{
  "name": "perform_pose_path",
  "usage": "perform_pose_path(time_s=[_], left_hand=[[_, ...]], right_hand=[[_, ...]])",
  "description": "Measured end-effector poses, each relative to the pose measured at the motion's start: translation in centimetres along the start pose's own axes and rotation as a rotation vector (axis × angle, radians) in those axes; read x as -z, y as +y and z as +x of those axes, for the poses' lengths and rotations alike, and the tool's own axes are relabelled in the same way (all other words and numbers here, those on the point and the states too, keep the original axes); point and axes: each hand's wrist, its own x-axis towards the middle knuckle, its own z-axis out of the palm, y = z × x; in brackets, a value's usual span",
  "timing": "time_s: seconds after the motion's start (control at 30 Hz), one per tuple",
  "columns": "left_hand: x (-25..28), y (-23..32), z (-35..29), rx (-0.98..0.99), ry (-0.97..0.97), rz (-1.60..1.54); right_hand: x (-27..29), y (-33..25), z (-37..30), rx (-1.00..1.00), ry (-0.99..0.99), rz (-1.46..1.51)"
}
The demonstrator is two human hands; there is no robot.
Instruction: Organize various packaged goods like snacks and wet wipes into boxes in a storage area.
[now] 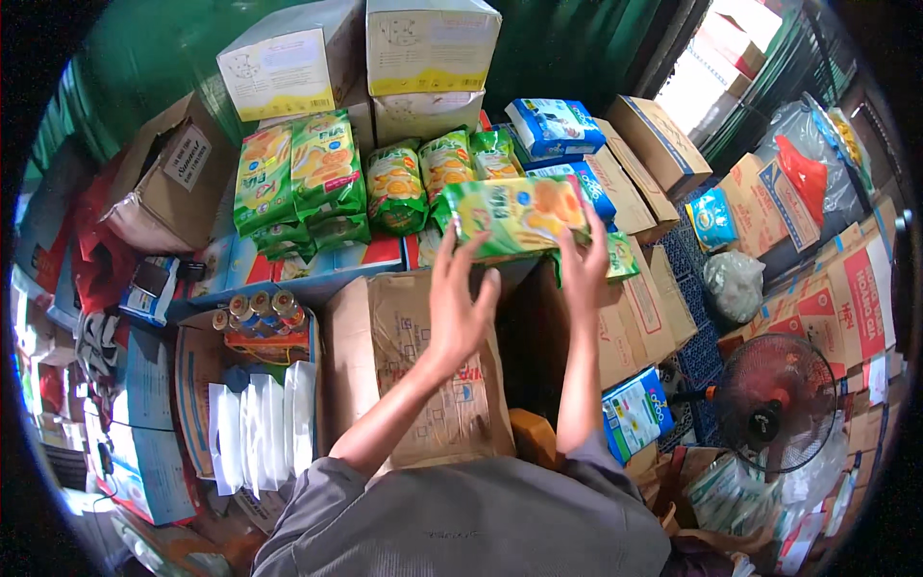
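A green and yellow package of biscuits is raised in front of me, its printed face up. My right hand grips its right end. My left hand has its fingertips at the package's lower left corner, with the thumb standing away from it. Beyond it, several similar green packages stand in a row. More green packages are stacked to the left. Below my hands are an opened brown carton and a dark gap to its right.
At the left, a box holds jars and white packets. White and yellow cartons are stacked at the back. Blue packs lie at the back right. A black fan stands at the right, near a blue pack.
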Motion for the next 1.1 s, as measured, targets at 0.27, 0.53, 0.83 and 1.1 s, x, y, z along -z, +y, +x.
perform_pose_path(time_s=[0.27,0.53,0.83,1.1], left_hand=[[1.8,-4.4,3.3,0.139,-0.116,-0.071],[-0.3,-2.0,1.4,-0.158,0.272,0.119],[-8.7,-3.5,-5.2,0.141,-0.528,-0.215],[-13.9,-6.0,-7.8,0.117,-0.686,-0.183]], right_hand=[[-3.0,1.1,2.3,-0.054,-0.116,-0.133],[4.5,9.2,5.2,0.025,0.045,-0.289],[13.8,21.2,0.2,-0.498,0.106,-0.28],[14.4,17.4,-9.1,-0.443,0.24,0.101]])
